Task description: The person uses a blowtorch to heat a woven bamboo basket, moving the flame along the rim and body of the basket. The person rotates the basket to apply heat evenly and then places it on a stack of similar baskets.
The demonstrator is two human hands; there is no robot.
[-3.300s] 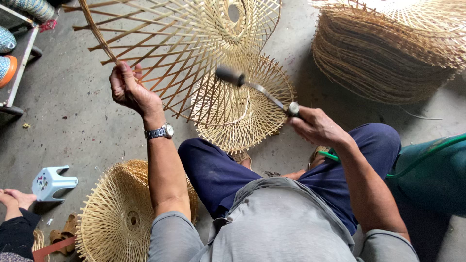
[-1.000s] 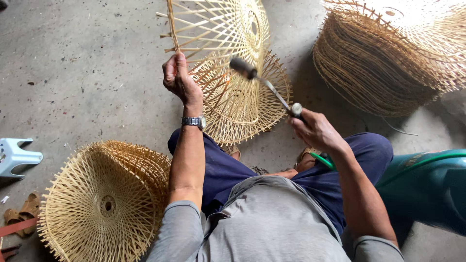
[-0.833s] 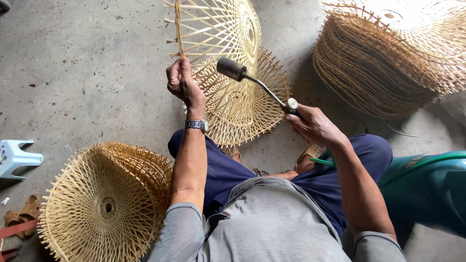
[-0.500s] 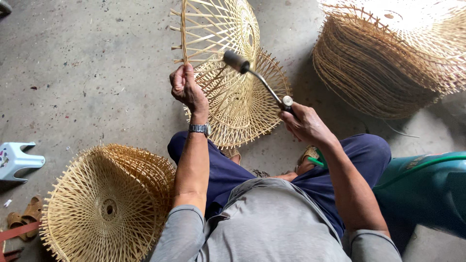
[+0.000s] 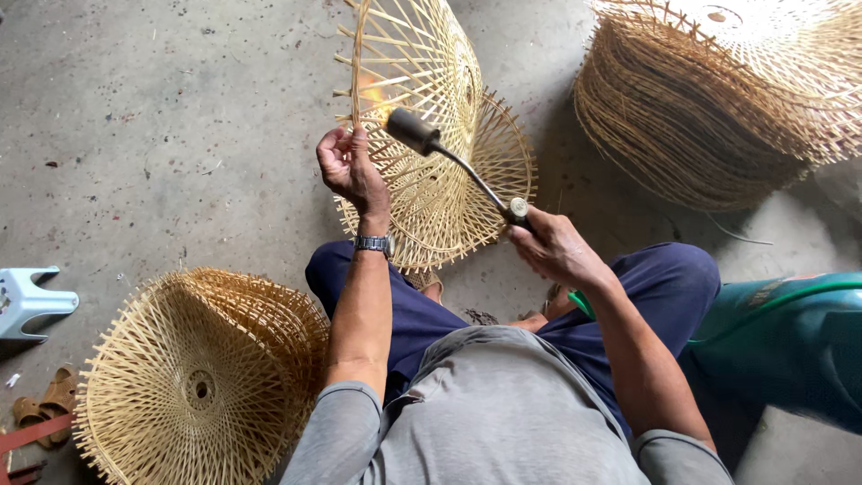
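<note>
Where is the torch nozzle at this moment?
In the head view it is at upper centre: the torch nozzle points at the woven shade held by the left hand, with a small flame at the rim.

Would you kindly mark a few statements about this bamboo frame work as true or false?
1. The left hand holds the upright woven frame by its rim. True.
2. The right hand holds a paintbrush. False: it grips a gas torch.
3. A small flame shows at the torch's nozzle. True.
4. The wristwatch is on the right wrist. False: it is on the left.
5. A stack of frames stands at upper right. True.
</note>
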